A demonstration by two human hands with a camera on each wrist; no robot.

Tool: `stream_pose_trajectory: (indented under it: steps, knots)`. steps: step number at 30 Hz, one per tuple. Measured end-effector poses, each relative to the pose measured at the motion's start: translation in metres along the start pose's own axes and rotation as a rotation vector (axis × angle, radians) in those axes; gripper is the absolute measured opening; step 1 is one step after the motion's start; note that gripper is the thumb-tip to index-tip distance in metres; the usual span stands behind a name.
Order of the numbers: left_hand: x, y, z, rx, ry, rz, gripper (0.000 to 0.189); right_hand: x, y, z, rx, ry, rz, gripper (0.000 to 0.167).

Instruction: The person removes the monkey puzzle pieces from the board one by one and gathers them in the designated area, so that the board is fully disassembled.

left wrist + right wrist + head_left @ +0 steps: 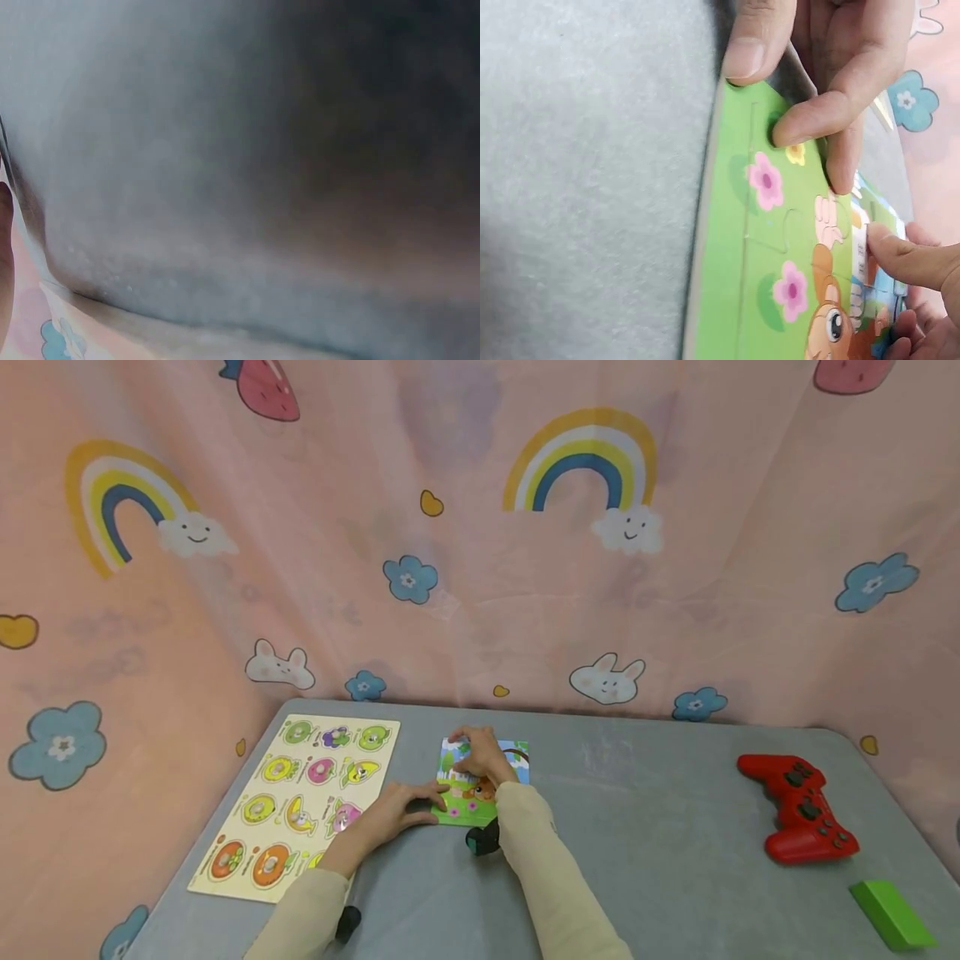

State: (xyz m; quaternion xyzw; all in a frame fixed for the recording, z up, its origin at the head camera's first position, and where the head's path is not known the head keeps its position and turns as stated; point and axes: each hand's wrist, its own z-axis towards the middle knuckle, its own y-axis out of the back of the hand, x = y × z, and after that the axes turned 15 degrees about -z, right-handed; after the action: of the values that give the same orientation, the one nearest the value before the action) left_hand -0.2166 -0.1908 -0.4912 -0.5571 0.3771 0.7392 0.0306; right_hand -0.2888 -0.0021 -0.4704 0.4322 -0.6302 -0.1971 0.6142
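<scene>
A small jigsaw puzzle [467,811] with a bear, flowers and green grass lies flat on the grey table. My left hand [397,811] is at its left side. In the right wrist view the left thumb [751,46] touches the near corner and a bent finger rests on the green surface. My right hand [482,757] reaches over the puzzle. Its thumb [900,253] presses on the picture while the other fingers curl at the far edge, partly hidden. Only a sliver of a finger [6,255] shows in the left wrist view.
A cream board with fruit pieces [296,806] lies left of the puzzle, partly under the left forearm. A red game controller [801,810] and a green block [891,914] are at the right. A pink patterned curtain [480,635] hangs behind the table [645,860].
</scene>
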Motion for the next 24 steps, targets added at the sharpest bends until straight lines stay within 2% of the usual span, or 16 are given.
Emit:
stream_pose_trajectory:
  steps: [7,14,18,24]
  knots:
    - [0.000,0.000,0.003,0.004,-0.011,0.019,0.015,-0.009,-0.001,-0.008,-0.080,0.088,0.084,0.039]
    - [-0.001,0.001,0.003,0.000,-0.008,0.031,0.015,-0.018,-0.010,-0.014,-0.179,0.048,0.249,0.046]
    - [-0.001,0.001,0.003,-0.001,-0.004,0.030,0.015,-0.020,-0.015,-0.017,-0.236,0.070,0.259,0.042]
    - [0.002,-0.001,0.001,0.006,-0.008,0.038,0.014,-0.022,-0.017,-0.022,-0.244,0.066,0.284,0.036]
